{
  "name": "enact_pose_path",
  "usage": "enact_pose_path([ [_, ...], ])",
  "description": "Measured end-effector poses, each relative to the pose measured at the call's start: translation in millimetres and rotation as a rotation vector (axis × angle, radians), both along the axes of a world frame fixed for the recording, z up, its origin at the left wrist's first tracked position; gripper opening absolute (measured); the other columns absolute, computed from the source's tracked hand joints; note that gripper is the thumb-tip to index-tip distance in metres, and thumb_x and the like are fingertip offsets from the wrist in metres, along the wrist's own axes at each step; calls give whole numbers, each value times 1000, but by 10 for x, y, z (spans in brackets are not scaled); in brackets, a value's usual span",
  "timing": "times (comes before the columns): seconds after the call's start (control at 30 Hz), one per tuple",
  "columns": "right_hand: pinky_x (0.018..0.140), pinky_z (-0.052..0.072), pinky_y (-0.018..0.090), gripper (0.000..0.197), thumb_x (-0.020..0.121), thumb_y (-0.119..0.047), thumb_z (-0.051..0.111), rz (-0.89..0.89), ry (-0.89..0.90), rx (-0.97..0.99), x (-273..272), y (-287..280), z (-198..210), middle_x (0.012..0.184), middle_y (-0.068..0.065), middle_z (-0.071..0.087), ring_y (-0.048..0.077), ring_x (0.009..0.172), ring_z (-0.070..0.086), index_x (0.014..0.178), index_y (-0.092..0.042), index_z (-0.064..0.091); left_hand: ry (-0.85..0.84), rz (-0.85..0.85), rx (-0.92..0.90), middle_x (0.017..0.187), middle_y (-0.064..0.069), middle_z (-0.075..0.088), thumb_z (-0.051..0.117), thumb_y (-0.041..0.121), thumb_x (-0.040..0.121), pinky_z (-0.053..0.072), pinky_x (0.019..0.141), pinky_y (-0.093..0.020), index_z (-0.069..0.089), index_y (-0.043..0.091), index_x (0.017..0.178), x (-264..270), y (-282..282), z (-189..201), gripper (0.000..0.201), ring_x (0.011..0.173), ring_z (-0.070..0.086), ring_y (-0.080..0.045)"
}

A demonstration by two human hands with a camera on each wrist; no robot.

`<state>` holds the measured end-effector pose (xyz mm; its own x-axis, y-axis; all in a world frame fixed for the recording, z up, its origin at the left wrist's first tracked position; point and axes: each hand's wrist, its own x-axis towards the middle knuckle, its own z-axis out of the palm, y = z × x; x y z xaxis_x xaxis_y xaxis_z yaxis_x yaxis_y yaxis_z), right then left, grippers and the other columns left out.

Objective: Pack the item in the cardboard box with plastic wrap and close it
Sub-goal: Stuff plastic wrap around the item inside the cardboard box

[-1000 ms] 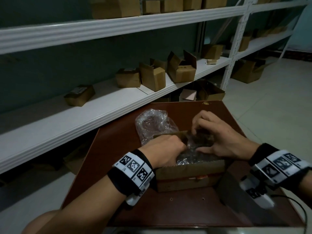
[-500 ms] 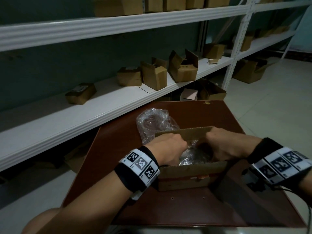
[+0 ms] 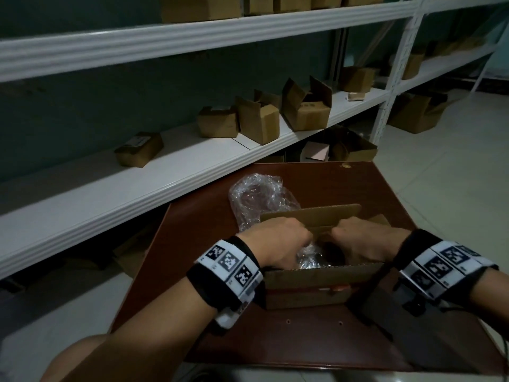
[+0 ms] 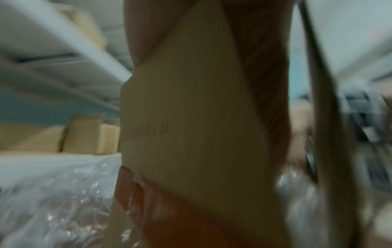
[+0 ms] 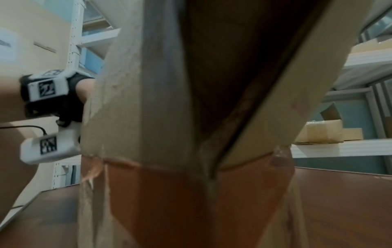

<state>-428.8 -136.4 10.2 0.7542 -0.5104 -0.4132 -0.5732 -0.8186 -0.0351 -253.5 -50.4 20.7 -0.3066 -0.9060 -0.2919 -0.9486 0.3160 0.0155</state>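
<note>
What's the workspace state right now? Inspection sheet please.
Surface: brown table.
Job's things: cardboard box open, far flap up; plastic wrap inside; no separate item visible.
Clutter: loose plastic wrap bundle behind box.
Grippers: left hand and right hand reach into box, fingers hidden.
Cables: black cable at left wrist device.
Surroundings: white shelves with cardboard boxes; tiled floor.

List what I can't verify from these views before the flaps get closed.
- Packed item: head view, hidden under crinkled clear plastic wrap and both hands inside the brown cardboard box.
- Left hand grip: fingers dip below the box rim; left wrist view blurred.
- Right hand grip: fingertips hidden; right wrist view blocked by cardboard.
</note>
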Motion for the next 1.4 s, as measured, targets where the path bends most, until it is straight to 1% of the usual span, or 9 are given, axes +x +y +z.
enact_pose_path([
  [0.13, 60, 34, 11, 14, 97, -19, 58, 8, -13, -7, -10, -5, -8, 80, -18, 46, -3, 68, 46, 91, -30, 52, 153, 149, 119, 107, 1, 63, 88, 17, 81, 60, 82, -30, 65, 13, 127, 155, 51, 217, 51, 95, 68, -17],
  [0.27, 73, 42, 19, 15, 97, -21, 59, 22, 25, -15, 15, 62, 64, 99, -3, 60, 14, 89, 59, 109, -14, 65, 33, 156, 65, 79, 7, 58, 93, 18, 74, 45, 54, -17, 68, 14, 93, 153, 103, 375, 31, 74, 64, -13],
  [0.53, 77, 45, 20, 18, 96, -21, 60, -12, 9, -12, 8, 69, 28, 102, -5, 61, 11, 88, 55, 112, -14, 64, -59, 108, -12, 76, 0, 51, 79, 6, 86, 45, 52, -23, 50, 15, 65, 89, 155, 201, 38, 63, 56, -14],
  [0.73, 61, 33, 9, 17, 94, -27, 62, -6, -25, -5, -3, 35, -25, 88, -13, 52, 1, 69, 47, 109, -20, 63, -136, 25, 6, 81, 0, 47, 75, 12, 90, 49, 64, -30, 55, 14, 83, -61, 54, 60, 22, 73, 54, -19],
  [0.83, 68, 41, 18, 21, 92, -26, 64, -4, -10, -6, -9, 66, 23, 95, -4, 60, 12, 80, 56, 111, -18, 64, -201, -26, 31, 82, 0, 50, 67, 11, 97, 57, 72, -36, 67, 11, 99, -152, 5, -2, 2, 78, 58, -24],
  [0.93, 68, 45, 21, 16, 92, -21, 61, 12, -20, -24, -24, 124, 73, 94, 1, 62, 19, 83, 60, 107, -17, 62, -243, -58, 36, 90, -4, 53, 64, 8, 98, 60, 82, -40, 69, 6, 108, -187, -26, -53, 12, 82, 58, -26],
  [1.1, 52, 27, 8, 10, 89, -25, 67, -16, -38, -51, -37, 91, 2, 74, -15, 46, 0, 61, 43, 94, -26, 58, -239, -39, -7, 92, -6, 60, 66, 5, 95, 57, 74, -35, 70, 6, 102, -125, 36, -30, 8, 78, 56, -25],
  [1.3, 63, 43, 11, 25, 92, -24, 67, -30, -52, 17, -53, 99, 28, 98, -4, 61, 10, 83, 55, 115, -13, 64, -212, -45, -35, 75, 0, 49, 62, -1, 96, 56, 70, -33, 69, 6, 99, -41, 87, -37, 10, 76, 58, -23],
  [1.4, 71, 49, 15, 27, 94, -24, 65, -33, -57, 14, -42, 105, 45, 102, 1, 63, 11, 86, 55, 117, -10, 63, -180, 36, 45, 75, 4, 49, 78, 4, 87, 55, 69, -30, 73, 10, 99, 36, 42, 1, 14, 79, 61, -21],
])
